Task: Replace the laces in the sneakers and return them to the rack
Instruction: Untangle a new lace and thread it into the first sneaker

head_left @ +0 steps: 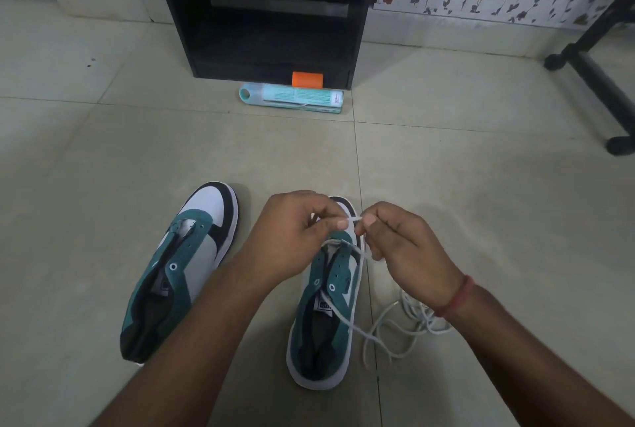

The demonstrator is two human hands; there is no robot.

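Both sneakers sit toes-far on the floor, facing the rack (268, 10). Left hand (292, 237) and right hand (402, 251) each pinch the lace (354, 219) above the right sneaker (323, 323), probably to thread its far eyelets; the left sneaker (182, 268) waits unlaced.

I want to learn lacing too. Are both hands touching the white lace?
Touching. In the head view, the left hand and the right hand each pinch the white lace over the right sneaker.
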